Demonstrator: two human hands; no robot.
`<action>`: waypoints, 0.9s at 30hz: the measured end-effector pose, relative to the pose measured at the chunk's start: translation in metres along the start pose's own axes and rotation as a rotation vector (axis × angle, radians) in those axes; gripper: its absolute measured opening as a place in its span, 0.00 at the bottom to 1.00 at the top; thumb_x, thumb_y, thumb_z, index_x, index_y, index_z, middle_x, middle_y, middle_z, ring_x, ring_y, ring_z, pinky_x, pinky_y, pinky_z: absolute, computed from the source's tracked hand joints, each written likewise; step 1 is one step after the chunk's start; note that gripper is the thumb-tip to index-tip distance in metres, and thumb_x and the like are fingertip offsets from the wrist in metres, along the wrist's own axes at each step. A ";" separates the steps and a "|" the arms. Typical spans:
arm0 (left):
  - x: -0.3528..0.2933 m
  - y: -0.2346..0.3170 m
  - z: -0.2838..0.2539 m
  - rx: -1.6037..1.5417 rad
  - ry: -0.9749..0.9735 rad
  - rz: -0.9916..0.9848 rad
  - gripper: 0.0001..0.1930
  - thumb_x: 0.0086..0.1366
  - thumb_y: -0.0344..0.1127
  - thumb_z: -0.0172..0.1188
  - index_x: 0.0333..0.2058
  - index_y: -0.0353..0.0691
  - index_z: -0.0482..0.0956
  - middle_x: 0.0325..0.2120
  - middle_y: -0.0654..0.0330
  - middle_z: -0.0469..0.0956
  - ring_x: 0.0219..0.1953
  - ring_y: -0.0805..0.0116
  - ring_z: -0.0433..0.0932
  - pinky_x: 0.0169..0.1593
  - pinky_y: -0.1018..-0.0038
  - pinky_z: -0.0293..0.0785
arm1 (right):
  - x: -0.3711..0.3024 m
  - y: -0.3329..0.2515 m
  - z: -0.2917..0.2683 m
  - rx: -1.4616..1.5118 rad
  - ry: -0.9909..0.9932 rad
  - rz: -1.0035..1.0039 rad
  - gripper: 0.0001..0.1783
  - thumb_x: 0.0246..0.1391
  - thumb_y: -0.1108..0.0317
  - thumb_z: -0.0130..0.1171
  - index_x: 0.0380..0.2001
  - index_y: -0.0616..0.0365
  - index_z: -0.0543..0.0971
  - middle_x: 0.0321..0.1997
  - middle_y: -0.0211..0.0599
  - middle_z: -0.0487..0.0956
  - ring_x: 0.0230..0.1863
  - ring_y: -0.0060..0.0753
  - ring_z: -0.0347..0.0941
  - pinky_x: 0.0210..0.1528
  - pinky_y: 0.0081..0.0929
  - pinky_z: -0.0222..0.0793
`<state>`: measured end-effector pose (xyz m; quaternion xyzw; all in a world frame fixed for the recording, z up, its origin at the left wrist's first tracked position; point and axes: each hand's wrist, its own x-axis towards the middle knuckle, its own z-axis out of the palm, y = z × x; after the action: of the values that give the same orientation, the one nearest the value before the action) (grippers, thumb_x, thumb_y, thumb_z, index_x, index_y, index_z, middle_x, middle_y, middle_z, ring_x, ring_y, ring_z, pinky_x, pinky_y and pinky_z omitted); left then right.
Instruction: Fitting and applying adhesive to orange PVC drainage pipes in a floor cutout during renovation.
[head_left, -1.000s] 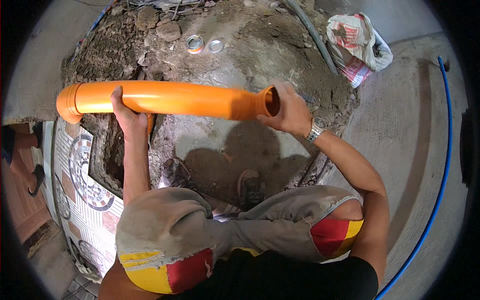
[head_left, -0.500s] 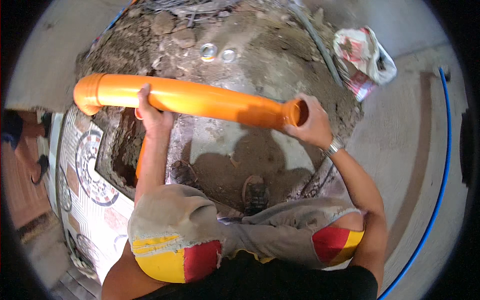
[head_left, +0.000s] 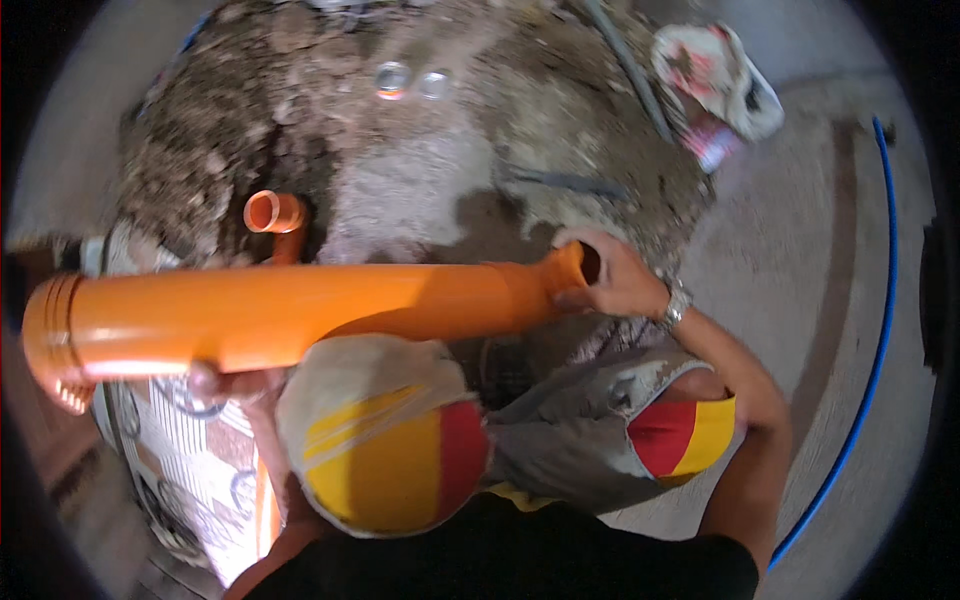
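A long orange drain pipe (head_left: 270, 305) lies level across my lap, lifted off the ground. Its left end carries an elbow (head_left: 52, 335) whose opening points down, and its right end is a socket with a dark mouth. My left hand (head_left: 238, 383) supports the pipe from below near its left part, thumb on the near side, other fingers mostly hidden behind it. My right hand (head_left: 615, 280), with a metal watch on the wrist, grips the socket rim. Beyond the pipe, an orange branch fitting (head_left: 275, 215) stands in the dug earth with its round mouth facing up.
Heaped soil (head_left: 190, 160) surrounds the trench. Two small open tins (head_left: 392, 80) sit on the dirt ahead. A grey pipe (head_left: 630, 70) and a white-and-red sack (head_left: 712, 80) lie at the far right. A blue hose (head_left: 885, 330) curves along the right floor. Patterned tiles (head_left: 190, 450) lie at left.
The pipe has come nearer to my body and shifted left, turning more level. The orange branch fitting in the earth now shows beyond it. A dark bar now shows on the ground ahead.
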<state>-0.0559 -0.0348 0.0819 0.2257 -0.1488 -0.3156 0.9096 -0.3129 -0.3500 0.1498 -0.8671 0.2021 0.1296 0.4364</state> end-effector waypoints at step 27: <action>0.013 -0.014 0.001 -0.121 0.018 -0.246 0.40 0.57 0.46 0.65 0.65 0.36 0.63 0.58 0.49 0.71 0.62 0.52 0.70 0.67 0.51 0.66 | -0.010 0.004 -0.027 0.000 -0.052 -0.085 0.38 0.34 0.55 0.77 0.51 0.57 0.77 0.45 0.42 0.82 0.45 0.41 0.79 0.52 0.34 0.72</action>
<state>-0.0535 -0.0536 0.0769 0.1900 -0.0927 -0.4312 0.8772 -0.3221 -0.3722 0.1669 -0.8711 0.1538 0.1336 0.4468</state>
